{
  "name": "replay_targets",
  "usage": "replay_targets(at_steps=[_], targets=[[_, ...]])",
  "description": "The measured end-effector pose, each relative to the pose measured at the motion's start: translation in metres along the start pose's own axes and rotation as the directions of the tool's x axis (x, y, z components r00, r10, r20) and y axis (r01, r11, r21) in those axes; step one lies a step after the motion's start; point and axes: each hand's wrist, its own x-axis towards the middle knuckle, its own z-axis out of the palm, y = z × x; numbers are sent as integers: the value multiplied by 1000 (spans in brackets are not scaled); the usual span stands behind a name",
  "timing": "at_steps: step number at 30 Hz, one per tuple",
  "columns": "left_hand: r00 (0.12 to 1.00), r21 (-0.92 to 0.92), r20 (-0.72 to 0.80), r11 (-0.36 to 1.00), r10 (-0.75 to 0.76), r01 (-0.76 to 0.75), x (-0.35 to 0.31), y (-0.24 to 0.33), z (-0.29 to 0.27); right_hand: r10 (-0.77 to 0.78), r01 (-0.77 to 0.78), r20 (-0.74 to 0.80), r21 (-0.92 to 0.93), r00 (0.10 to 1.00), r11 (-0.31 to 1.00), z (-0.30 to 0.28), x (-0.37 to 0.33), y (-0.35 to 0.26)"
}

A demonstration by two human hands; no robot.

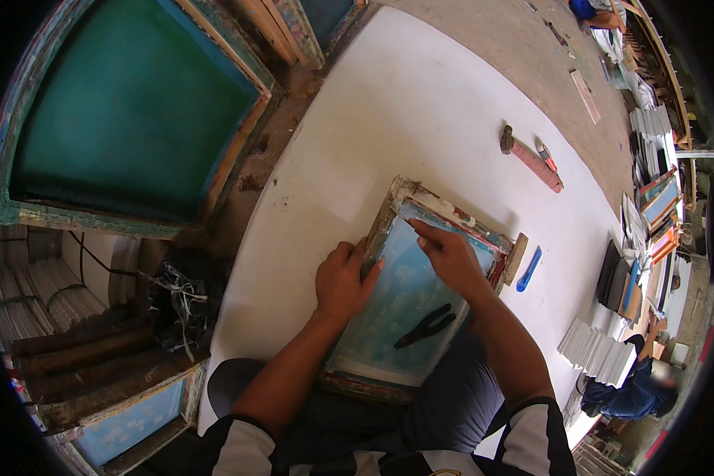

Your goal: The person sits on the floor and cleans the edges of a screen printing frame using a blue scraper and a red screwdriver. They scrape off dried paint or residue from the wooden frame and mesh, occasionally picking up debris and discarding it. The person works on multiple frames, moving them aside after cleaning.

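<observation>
Across my lap and the white board lies a wooden screen-printing frame [362, 378] with pale blue mesh, its wood worn and paint-stained. My left hand [345, 278] is closed round the frame's left rail, its thumb over the inner edge. Near the far left corner my right hand [450, 252] is closed in a pinch, fingertips close to the mesh edge. A thin dark sliver shows at those fingertips, too small to name. Pliers with black handles [420, 330] rest on the mesh, below the right wrist. A small wood block [515, 259] sits against the frame's right end.
A blue cutter knife [529, 268] lies right of the frame on the white board [333, 119]. Farther off are a hammer [536, 167] with a pink-wrapped handle and a red-and-white cutter [546, 155]. A large green screen [127, 119] stands left. Another person [631, 389] sits at right.
</observation>
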Motion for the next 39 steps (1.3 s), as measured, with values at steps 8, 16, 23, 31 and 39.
replay_targets(at_steps=[8,16,23,31,39], targets=[[1000,-5,1,1000,-11,11,-1,-6,1,232,-117,191,-472,954,874,-22,15,-41],[997,4,57,999,-51,51,-2,-4,1,267,-362,306,317,914,877,-16,18,8],[999,-25,40,1000,-18,19,-2,-4,-2,58,-56,72,-29,996,998,-11,13,5],[999,-19,35,1000,-15,16,-1,-3,0,337,-372,180,221,924,902,-13,5,-7],[999,-28,36,999,-13,14,-2,-5,-1,94,-97,-27,-444,995,891,-6,-17,-48]])
